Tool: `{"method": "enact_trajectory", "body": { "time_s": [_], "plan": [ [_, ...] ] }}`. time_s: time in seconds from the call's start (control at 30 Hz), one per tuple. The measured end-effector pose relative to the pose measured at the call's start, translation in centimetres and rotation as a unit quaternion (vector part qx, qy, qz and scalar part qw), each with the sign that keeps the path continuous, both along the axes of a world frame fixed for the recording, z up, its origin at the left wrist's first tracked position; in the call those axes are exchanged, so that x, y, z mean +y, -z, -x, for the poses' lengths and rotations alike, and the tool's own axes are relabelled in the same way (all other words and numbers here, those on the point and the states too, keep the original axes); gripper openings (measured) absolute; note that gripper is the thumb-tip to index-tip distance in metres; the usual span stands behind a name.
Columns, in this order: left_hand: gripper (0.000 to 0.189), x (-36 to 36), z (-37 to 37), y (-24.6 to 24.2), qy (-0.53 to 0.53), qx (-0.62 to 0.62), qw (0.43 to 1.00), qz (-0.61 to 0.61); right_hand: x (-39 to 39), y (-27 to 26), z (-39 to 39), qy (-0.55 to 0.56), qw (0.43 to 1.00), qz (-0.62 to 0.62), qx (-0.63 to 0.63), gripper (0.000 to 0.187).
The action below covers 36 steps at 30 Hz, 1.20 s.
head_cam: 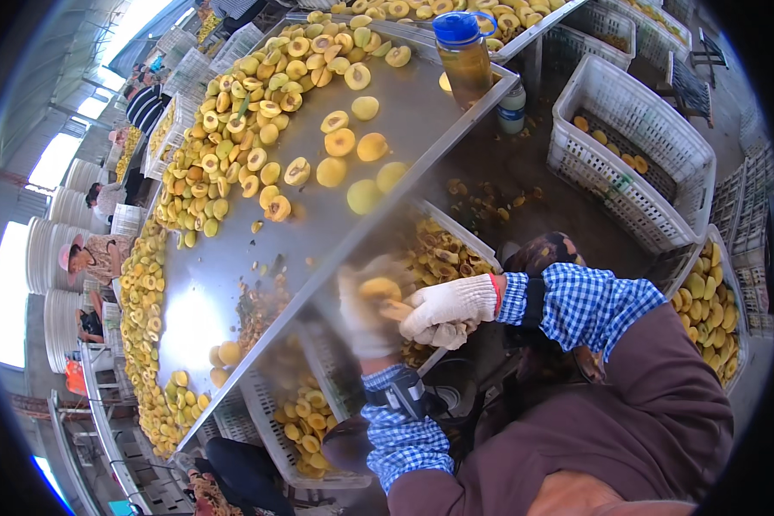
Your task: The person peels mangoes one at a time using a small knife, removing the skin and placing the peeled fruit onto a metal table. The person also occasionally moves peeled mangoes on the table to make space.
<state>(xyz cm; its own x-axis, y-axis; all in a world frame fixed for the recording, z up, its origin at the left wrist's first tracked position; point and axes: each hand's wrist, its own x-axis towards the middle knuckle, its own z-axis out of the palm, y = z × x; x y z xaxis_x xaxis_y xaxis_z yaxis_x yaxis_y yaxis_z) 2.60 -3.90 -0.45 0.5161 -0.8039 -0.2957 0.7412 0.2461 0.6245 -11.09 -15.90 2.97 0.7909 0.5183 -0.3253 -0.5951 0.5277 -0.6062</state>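
Observation:
My left hand [360, 316], in a whitish work glove and blurred by motion, holds a yellow peach piece [379, 288]. My right hand [448, 311], in a white knitted glove with a red cuff edge, is closed around a small tan object [395, 310] that meets the fruit; what it is cannot be made out. Both hands are over a white plastic crate [458, 232] of peach scraps, beside the metal table's raised rim [335, 258]. On the table lie many halved yellow peaches [232, 129] and several whole-looking ones near the rim, including a peach [364, 197].
A blue-lidded bottle [463, 61] stands at the table corner, a jar [511, 109] beside it. At right are a crate [632, 142] with a few peach pieces and a full crate [709, 303]. Another peach crate [306, 426] sits lower left. Co-workers [97, 255] sit beyond the table.

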Motion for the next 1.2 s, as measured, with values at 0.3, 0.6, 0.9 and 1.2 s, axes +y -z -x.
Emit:
{"method": "enact_trajectory", "body": {
  "time_s": [0.3, 0.6, 0.9, 1.2],
  "plan": [
    [0.065, 10.6, -2.5, -0.3, -0.322, -0.299, 0.839, -0.321, -1.8, -0.9, 1.4, 0.045, 0.999, -0.012, 0.0, 0.031],
    [0.045, -1.5, -8.2, -4.5, -0.131, -0.669, 0.603, -0.415, -4.0, -1.5, 2.4, 0.141, 0.988, 0.07, 0.001, 0.03],
    [0.043, -12.7, -12.5, -2.6, 0.143, -0.728, 0.43, -0.514, -6.4, -2.2, 2.8, 0.265, 0.961, 0.076, 0.007, 0.021],
    [0.055, -2.6, -12.4, -1.3, -0.089, -0.509, 0.842, -0.155, -4.5, -2.7, 2.2, 0.264, 0.962, 0.067, -0.018, 0.021]
  ]
}}
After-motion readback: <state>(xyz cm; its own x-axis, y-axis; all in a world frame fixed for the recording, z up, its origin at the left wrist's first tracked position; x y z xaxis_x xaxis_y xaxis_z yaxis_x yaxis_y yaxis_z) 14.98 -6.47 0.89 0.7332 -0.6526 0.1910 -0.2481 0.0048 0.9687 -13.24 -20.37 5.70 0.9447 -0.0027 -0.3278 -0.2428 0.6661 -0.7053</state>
